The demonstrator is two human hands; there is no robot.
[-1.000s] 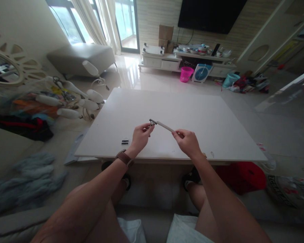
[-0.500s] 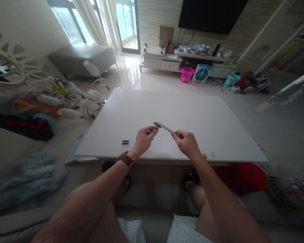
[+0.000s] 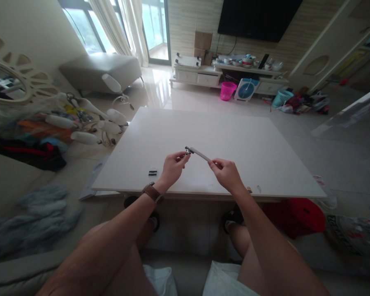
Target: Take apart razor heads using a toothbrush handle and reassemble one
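Observation:
Above the white table [image 3: 203,131], my left hand [image 3: 173,166] pinches a small silver-and-black metal piece [image 3: 188,151]; its exact kind is too small to make out. A brown-strapped watch [image 3: 153,192] is on that wrist. My right hand [image 3: 225,172] has its fingers closed on the near end of a slim flat grey strip [image 3: 200,154]. The strip's far end meets or overlaps the metal piece; whether they are joined I cannot tell. Left of my left hand, small black strips [image 3: 152,173] lie on the tabletop.
Near the table's front edge lie a small yellowish item [image 3: 249,189] and a pale little piece [image 3: 259,188]. A lamp with several white shades [image 3: 109,127] stands close to the left edge. Something red [image 3: 305,216] sits below the right front corner.
My left hand has shifted slightly left, taking the metal piece along. My right hand and the grey strip have hardly moved.

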